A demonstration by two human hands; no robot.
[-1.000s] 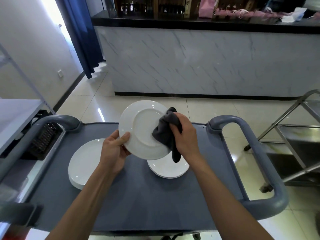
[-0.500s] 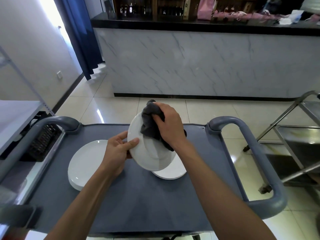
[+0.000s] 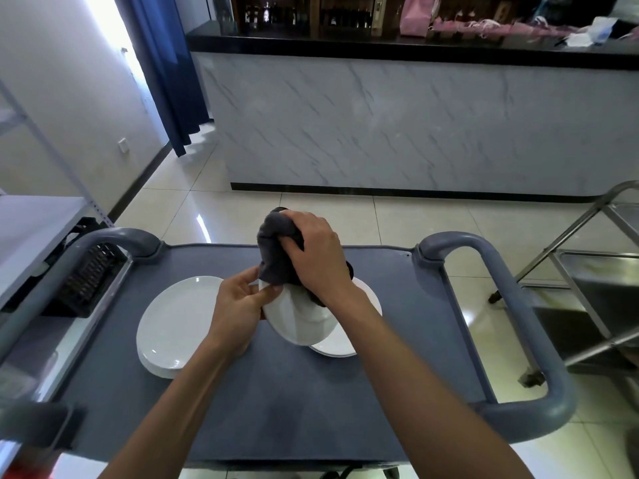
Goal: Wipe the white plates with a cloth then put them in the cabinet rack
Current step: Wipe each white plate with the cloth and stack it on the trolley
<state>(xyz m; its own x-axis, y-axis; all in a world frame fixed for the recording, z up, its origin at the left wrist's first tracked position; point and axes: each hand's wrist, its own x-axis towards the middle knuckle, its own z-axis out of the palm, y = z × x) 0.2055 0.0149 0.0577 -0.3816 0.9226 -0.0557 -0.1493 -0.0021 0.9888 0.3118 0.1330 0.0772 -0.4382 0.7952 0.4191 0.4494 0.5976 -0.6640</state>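
Tilted steeper: glossy round plate (image 3: 297,323), left hand (image 3: 238,305) pinching; right hand (image 3: 316,257) clutching cloth (image 3: 276,250)

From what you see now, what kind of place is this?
Probably a restaurant or bar service area: a marble-fronted counter with bottles behind it, a grey cart carrying white plates, and a steel trolley beside it.

Grey cart (image 3: 276,392), two plate stacks (image 3: 173,323)
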